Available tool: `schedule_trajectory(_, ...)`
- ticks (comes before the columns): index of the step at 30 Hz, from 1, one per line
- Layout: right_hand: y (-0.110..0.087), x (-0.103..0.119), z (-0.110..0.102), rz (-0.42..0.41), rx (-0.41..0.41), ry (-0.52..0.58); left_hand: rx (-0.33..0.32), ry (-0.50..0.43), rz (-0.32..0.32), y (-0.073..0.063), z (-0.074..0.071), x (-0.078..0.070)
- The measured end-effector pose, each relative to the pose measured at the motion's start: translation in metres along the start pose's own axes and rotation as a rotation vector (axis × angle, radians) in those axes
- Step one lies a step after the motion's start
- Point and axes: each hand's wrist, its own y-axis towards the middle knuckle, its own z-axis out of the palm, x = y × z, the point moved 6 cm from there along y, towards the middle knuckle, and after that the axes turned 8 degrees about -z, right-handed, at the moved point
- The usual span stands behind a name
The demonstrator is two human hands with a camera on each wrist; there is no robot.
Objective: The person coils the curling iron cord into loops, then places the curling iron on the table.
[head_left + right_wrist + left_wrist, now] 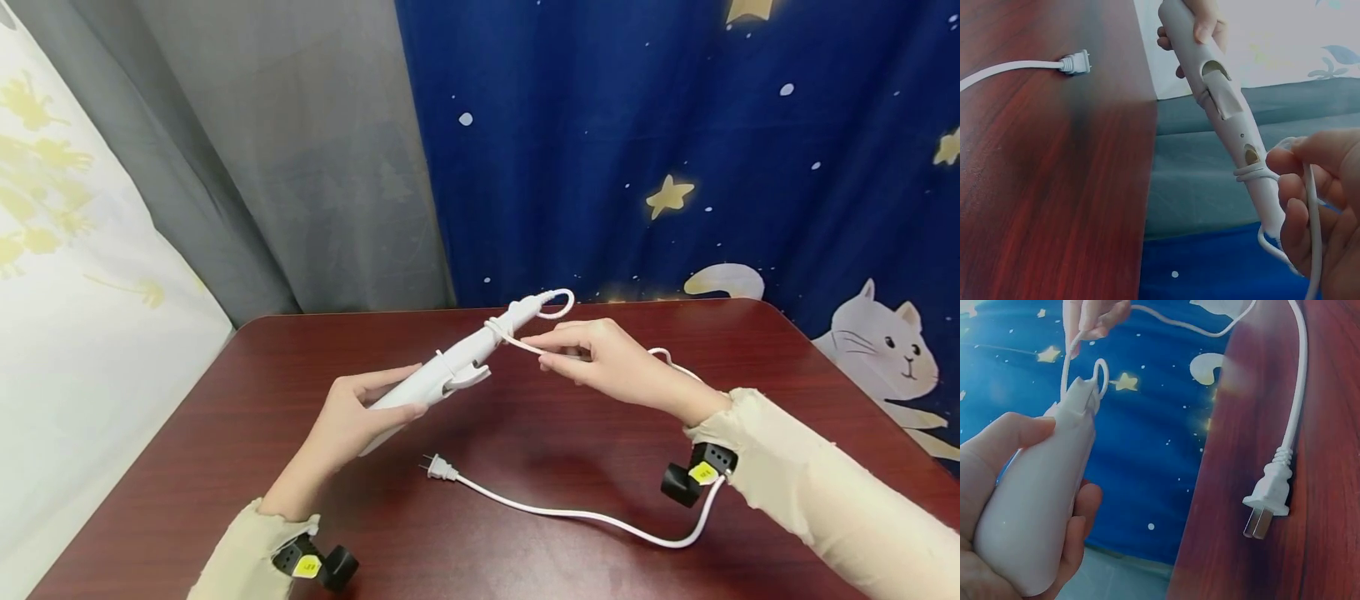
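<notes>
A white corded wand (457, 356), held up.
The left grip (358, 417) curls round its thick end; the right grip (607, 362), nearly closed, pinches cord (1314, 225) beside the wand's narrow end.

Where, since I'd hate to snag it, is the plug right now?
In the head view, the plug lies on the table, below and to the right of the left hand, at the end of the white cord, its prongs pointing left.

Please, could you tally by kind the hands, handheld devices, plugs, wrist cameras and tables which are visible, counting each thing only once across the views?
Hands: 2 (left hand, right hand)
Handheld device: 1
Plug: 1
Wrist cameras: 2 (left camera, right camera)
Table: 1
Total: 7
</notes>
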Motion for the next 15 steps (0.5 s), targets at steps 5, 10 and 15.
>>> schedule_trajectory(5, -0.007, -0.004, -0.002, 0.040, -0.034, 0.057, -0.075, -0.040, -0.041, -0.001, -0.014, 0.001)
schedule_trajectory(10, -0.017, -0.006, -0.002, 0.056, -0.054, 0.080, -0.085, -0.081, -0.057, -0.002, -0.018, -0.002)
schedule_trajectory(15, -0.028, -0.010, 0.000, 0.064, -0.080, 0.091, -0.083, -0.149, -0.035, -0.001, -0.018, -0.007)
